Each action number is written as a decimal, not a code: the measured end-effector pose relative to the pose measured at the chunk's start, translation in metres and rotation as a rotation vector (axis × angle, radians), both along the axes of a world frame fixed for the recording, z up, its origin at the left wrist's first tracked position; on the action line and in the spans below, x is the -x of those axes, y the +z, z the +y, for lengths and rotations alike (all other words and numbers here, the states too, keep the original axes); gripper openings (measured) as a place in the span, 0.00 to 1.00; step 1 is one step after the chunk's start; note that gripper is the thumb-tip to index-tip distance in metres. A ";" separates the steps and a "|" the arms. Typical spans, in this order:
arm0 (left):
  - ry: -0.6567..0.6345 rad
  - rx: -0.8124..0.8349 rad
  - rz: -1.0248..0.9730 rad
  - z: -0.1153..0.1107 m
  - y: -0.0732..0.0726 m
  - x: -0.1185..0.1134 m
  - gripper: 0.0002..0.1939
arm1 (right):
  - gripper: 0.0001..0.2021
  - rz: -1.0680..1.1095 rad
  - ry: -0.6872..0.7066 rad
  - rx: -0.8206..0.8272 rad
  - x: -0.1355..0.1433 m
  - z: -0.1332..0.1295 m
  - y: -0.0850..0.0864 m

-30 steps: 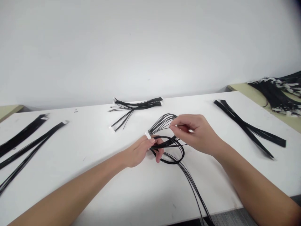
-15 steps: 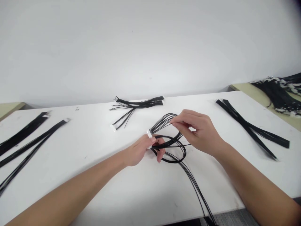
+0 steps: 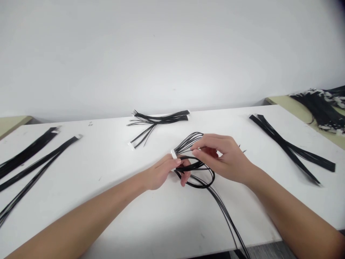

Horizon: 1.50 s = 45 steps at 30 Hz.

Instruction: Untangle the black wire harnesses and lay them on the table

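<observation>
Near the middle of the view, my left hand (image 3: 164,172) pinches a white connector (image 3: 173,154) between thumb and fingers. Black wires (image 3: 188,141) fan out from the connector and arch to the right. Others loop below it, and a long strand bundle (image 3: 222,207) hangs down over the front edge of the table. To the right of the connector, my right hand (image 3: 215,153) is closed, thumb and index finger pinching a thin black wire. Thin wire ends poke out behind the right hand.
A black cable bundle (image 3: 161,118) lies at the back of the white table (image 3: 134,223). More black cables lie at left (image 3: 37,167) and right (image 3: 287,145). A large cable pile (image 3: 320,109) rests on a yellowish surface (image 3: 296,111) at far right.
My right hand has moved slightly left and down, its fingertips now nearer the connector. Wire ends now show behind it. My left hand keeps its hold on the connector; the view has shifted slightly.
</observation>
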State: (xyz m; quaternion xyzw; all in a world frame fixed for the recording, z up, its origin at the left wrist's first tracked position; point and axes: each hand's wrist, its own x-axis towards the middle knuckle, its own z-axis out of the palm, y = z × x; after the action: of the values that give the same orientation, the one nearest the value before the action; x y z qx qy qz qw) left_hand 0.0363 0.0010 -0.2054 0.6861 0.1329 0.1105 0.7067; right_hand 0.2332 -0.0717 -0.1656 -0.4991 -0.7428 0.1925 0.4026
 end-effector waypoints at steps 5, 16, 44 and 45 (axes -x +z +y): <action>-0.016 -0.051 -0.010 0.000 0.003 -0.001 0.24 | 0.06 0.019 -0.052 -0.006 0.010 0.000 -0.007; -0.029 -0.112 0.034 0.000 0.004 0.000 0.27 | 0.08 0.063 -0.072 0.042 0.016 0.000 -0.008; -0.057 -0.114 0.020 0.002 0.002 -0.001 0.26 | 0.11 0.125 -0.004 0.210 0.019 -0.001 -0.015; -0.059 -0.112 0.019 0.001 0.002 -0.001 0.26 | 0.11 0.123 0.000 0.204 0.020 -0.001 -0.015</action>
State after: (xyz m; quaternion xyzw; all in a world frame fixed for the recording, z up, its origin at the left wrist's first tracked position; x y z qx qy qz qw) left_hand 0.0371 0.0025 -0.2035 0.7291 0.1131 0.0905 0.6689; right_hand 0.2137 -0.0728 -0.1803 -0.5246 -0.6932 0.2975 0.3947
